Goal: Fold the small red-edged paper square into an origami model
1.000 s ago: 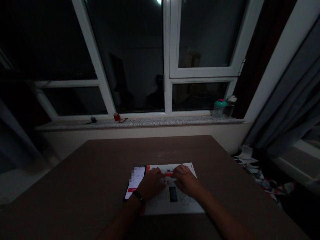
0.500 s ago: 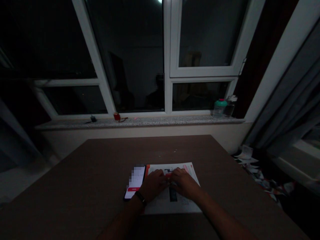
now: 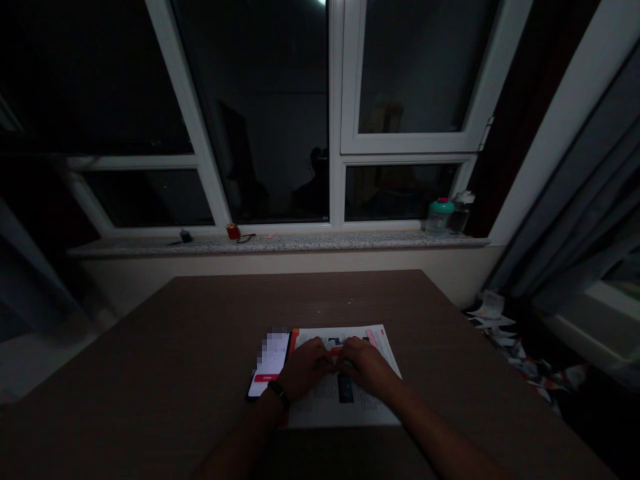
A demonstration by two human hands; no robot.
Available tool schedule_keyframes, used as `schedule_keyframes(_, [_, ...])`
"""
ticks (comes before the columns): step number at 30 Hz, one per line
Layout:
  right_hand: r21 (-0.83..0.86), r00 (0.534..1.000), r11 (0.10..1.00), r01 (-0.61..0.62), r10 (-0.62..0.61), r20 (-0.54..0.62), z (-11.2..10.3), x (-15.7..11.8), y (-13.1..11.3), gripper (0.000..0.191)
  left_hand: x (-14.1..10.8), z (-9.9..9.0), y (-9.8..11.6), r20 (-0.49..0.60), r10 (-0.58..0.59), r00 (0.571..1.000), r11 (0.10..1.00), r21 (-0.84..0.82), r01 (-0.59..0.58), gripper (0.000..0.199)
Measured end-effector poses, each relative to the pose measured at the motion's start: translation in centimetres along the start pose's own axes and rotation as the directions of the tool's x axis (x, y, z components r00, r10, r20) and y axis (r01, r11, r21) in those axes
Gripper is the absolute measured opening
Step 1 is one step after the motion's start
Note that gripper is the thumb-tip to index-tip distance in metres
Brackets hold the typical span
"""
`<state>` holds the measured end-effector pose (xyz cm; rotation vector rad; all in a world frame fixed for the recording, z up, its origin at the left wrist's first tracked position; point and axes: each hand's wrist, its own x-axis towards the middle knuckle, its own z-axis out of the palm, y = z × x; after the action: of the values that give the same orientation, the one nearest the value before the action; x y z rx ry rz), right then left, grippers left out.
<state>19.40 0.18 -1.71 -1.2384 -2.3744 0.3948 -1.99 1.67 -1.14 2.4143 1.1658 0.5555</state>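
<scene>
Table: brown, wood-grained top, a few pale specks toward the far edge.
Room: dim; white-framed window, dark panes with reflections; grey curtain at right, loose papers below it.
Sill: speckled stone; teal-lidded bottle beside a clear one, small red object farther left.
Page: white printed sheet or booklet, orange left edge, flat on table under both hands.
Phone: lit, just left of page; red bar with pale lettering, illegible. Upper part pixelated.
Print: text blocks too small to read; no brand legible.
Hands: left, dark wristband, and right, fingers curled, tips close together around a red-and-white patch. Print or separate piece, and whether pinched: cannot tell.
Change: hands nearer each other than one second ago; pink patch at page's upper right now uncovered.
</scene>
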Motion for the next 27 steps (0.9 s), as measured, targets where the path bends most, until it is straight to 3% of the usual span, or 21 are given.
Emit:
schedule_keyframes(10, [0.138,0.981,0.977,-0.164,0.176,-0.080,1.7,0.8,0.9,0.004,0.4,1.1,-0.4,-0.105,-0.122,0.987,0.992,-0.041,0.119,0.008])
schedule_keyframes(27, [0.149,0.969,0.963,-0.223,0.236,-0.076,2.1,1.4,0.9,0.007,0.7,1.7,-0.4,-0.129,-0.165,0.978,0.986,-0.059,0.159,0.010])
